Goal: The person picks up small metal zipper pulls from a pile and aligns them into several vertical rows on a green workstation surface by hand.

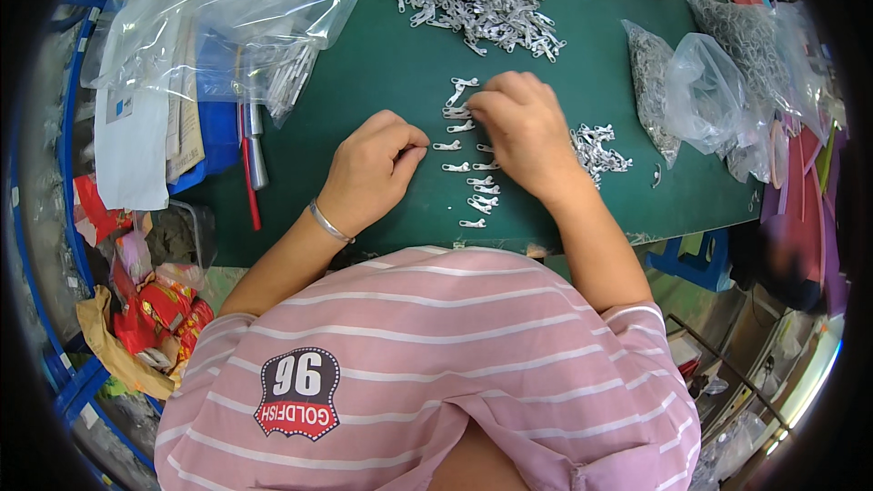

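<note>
My right hand (pixel 520 127) rests on the green table (pixel 382 64), its fingertips pinching a small silver zipper pull (pixel 457 112) at the top of a column of such pulls (pixel 477 186) laid out in front of me. My left hand (pixel 368 168), a bracelet on its wrist, lies curled just left of that column, fingers closed near one pull (pixel 446 145); whether it holds anything I cannot tell. A small heap of pulls (pixel 596 147) lies right of my right hand. A large pile of pulls (pixel 482 2) is at the far side.
Clear plastic bags (pixel 227 18) cover the left side over blue trays and papers. Bags filled with metal parts (pixel 718 82) stand at the right. A red-handled tool (pixel 247 173) lies left of my left hand. Red wrappers (pixel 155 309) lie below the table edge.
</note>
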`<state>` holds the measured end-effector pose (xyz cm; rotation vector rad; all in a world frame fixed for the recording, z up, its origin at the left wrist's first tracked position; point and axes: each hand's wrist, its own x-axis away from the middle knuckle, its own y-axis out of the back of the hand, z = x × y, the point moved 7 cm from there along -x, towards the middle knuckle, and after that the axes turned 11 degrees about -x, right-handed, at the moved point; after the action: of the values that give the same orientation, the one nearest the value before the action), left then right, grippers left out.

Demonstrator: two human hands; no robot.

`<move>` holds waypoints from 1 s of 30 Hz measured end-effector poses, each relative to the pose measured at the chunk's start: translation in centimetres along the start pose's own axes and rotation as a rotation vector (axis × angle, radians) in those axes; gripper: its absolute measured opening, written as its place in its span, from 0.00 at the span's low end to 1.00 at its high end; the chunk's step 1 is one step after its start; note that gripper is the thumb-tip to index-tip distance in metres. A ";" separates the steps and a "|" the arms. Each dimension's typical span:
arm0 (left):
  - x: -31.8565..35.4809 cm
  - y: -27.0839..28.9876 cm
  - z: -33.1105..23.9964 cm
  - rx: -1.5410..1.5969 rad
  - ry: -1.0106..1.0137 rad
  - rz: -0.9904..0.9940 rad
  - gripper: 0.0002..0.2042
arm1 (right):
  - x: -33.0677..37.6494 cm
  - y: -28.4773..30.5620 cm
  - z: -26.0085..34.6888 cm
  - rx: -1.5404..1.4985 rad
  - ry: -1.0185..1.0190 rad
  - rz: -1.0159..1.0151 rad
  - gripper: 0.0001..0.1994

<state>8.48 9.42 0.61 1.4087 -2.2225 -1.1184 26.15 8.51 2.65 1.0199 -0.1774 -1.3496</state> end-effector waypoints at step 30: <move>-0.7 -0.8 0.2 -0.070 -0.006 -0.050 0.03 | 2.0 0.9 -0.2 0.044 -0.092 0.097 0.07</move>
<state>9.22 9.94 0.03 1.4408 -2.1416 -1.2067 27.47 6.81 2.32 0.9747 -0.3231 -1.3092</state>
